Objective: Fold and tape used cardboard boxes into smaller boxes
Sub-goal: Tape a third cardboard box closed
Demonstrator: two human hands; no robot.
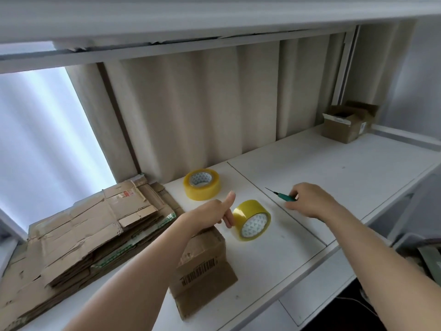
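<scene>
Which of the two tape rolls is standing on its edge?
The nearer roll, beside the left hand; the farther roll by the curtain lies flat.

tape roll by the left hand: glossy yellowish plastic film, see-through-ish, printed paper core
tape roll just beyond it: same shiny film
small box under the left wrist: matt brown cardboard, a bit creased, barcode label
flat stack left of that: rough, worn cardboard, torn edges
tool at the right hand: green plastic handle, thin metal tip
table: smooth matt white
curtain: beige cloth
</scene>
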